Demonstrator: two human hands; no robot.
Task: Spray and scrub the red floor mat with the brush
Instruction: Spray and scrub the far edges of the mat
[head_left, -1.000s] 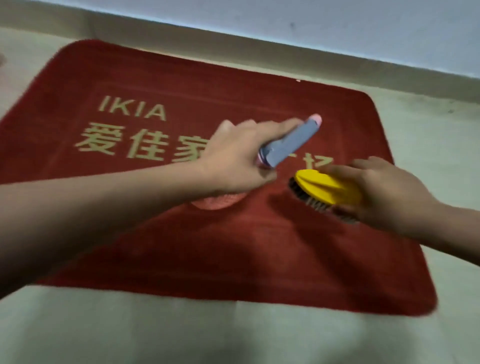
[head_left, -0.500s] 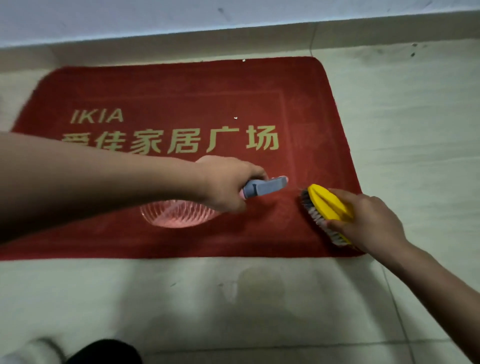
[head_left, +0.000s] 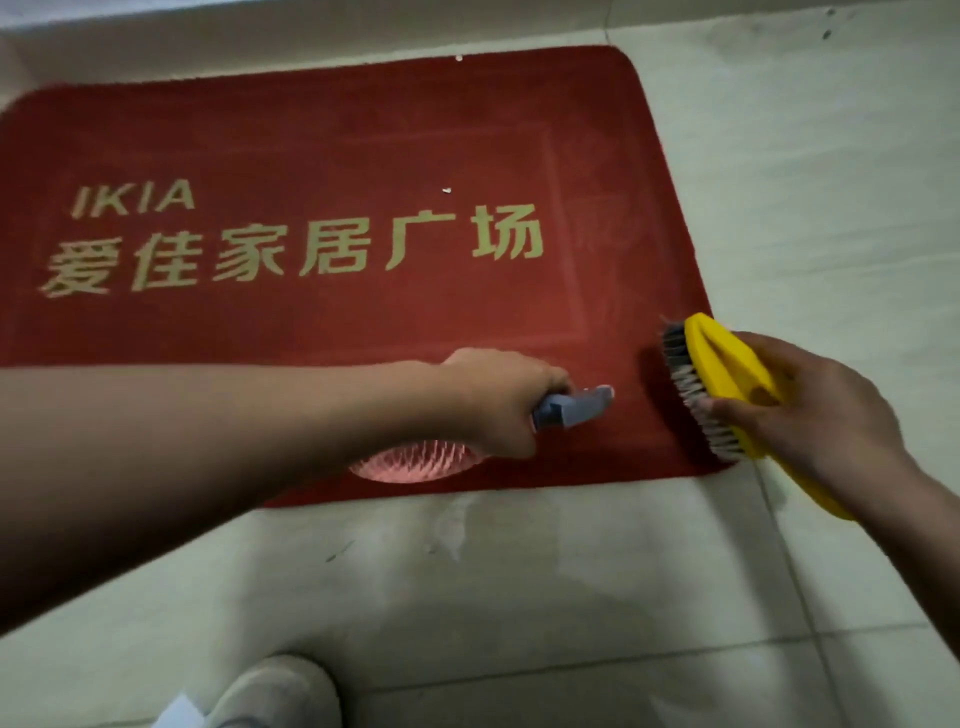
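Left hand (head_left: 498, 400) grips the sprayer (head_left: 571, 408) over the mat (head_left: 332, 130); right hand (head_left: 810, 410) clasps the brush (head_left: 727, 374), bristles at the mat's right edge.

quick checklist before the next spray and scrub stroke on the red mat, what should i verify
1. Spray bottle held firmly: ok. The left hand wraps its neck.
2. Nozzle aimed at the red mat: ok. It points right, over the mat's near right corner.
3. Brush gripped: ok. The right hand curls round its yellow back.
4. Bristles on the mat: cannot tell. The brush is tilted on edge at the right border, bristles facing left.
5. Mat lying flat on the floor: ok. No folds or lifted corners show.
6. Corner already wet enough to scrub: cannot tell.
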